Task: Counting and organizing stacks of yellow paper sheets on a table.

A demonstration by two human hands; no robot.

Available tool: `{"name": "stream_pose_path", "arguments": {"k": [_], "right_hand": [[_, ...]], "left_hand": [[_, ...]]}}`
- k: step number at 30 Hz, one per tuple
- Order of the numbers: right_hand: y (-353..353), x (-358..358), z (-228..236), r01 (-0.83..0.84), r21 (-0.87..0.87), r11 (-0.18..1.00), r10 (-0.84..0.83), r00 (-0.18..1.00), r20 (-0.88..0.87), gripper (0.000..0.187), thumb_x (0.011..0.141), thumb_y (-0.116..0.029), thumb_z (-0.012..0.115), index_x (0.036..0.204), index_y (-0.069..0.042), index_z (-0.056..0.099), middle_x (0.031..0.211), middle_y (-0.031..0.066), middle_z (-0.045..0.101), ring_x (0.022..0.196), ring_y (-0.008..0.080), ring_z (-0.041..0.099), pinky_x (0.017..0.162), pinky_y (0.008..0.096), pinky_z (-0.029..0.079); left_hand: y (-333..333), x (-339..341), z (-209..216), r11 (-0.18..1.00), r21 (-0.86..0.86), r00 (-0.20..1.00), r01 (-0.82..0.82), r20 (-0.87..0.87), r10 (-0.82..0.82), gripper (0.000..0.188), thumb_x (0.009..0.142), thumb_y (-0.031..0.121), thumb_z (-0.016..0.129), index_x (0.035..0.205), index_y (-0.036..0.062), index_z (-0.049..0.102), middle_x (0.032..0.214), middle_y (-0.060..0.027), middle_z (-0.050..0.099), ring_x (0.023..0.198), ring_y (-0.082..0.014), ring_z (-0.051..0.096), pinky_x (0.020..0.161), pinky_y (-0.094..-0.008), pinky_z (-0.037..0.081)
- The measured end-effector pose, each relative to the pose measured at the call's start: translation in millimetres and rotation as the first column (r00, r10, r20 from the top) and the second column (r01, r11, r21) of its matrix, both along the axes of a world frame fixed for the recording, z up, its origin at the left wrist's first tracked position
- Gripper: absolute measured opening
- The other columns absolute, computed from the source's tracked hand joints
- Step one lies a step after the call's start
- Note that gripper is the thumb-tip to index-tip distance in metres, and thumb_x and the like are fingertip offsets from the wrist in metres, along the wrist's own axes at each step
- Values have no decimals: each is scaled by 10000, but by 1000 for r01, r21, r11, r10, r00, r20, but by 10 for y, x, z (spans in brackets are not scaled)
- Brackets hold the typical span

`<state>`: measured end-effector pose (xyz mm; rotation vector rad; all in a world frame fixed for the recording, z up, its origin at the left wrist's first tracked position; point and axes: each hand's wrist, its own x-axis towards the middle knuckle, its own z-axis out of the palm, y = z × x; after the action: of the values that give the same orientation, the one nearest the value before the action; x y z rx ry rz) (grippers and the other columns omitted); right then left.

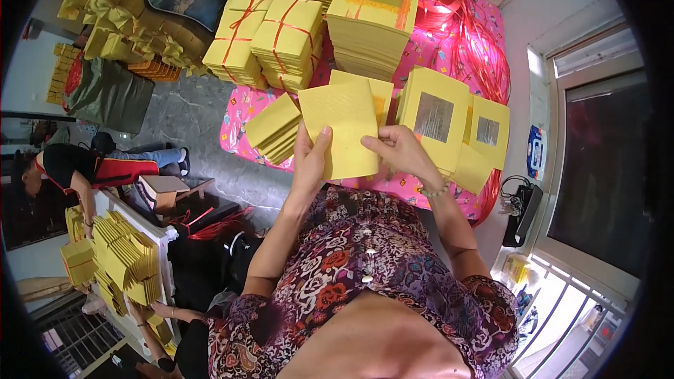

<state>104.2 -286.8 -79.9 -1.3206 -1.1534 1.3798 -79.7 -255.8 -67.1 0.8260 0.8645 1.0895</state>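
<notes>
Between both hands I hold up a small stack of yellow joss paper (341,126), its plain face toward me. My left hand (309,158) is closed on its lower left edge, thumb on top. On the right edge, my right hand (403,151) pinches the paper with thumb and fingers. Directly behind it lies more joss paper (382,96) with an orange patch. Left of my hands is a slanted, fanned pile of folded yellow paper (272,130). Close to my right hand stand joss paper stacks with silver squares (434,118), a smaller one (487,130) beside them.
The pink patterned tablecloth (235,116) carries bundles tied with red ribbon (284,35), a tall yellow stack (374,17) and loose red ribbon strands (463,35). At left, co-workers handle yellow paper (126,249) on another table. A window (597,147) is at right.
</notes>
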Motion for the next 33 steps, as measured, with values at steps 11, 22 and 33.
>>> {"name": "stream_pose_path", "arguments": {"k": [11,22,33], "right_hand": [[39,-95,17,-169,-180,969,190,976,105,332,908,-289,654,887,39,698,688,-1,649,588,26,535,513,208,442],[182,-242,38,-228,-266,937,289,932,217,329,907,-343,640,828,-24,638,665,9,625,615,53,591,534,211,475],[355,-218,-118,-215,-255,943,221,975,-4,223,916,-243,638,1015,-47,600,853,-15,659,725,28,591,586,175,465]], "left_hand": [[126,-165,-178,995,-80,998,-51,30,54,372,979,75,477,1336,6,404,1240,-89,562,1126,-153,548,944,-297,445],[187,-389,-403,976,-167,989,-140,25,146,385,974,75,477,1343,4,394,1255,-111,549,1117,-200,563,954,-329,457],[-162,-609,-378,997,-30,984,73,-164,-77,425,958,79,510,1358,-5,393,1239,-82,559,1121,-135,529,963,-290,419]]}}
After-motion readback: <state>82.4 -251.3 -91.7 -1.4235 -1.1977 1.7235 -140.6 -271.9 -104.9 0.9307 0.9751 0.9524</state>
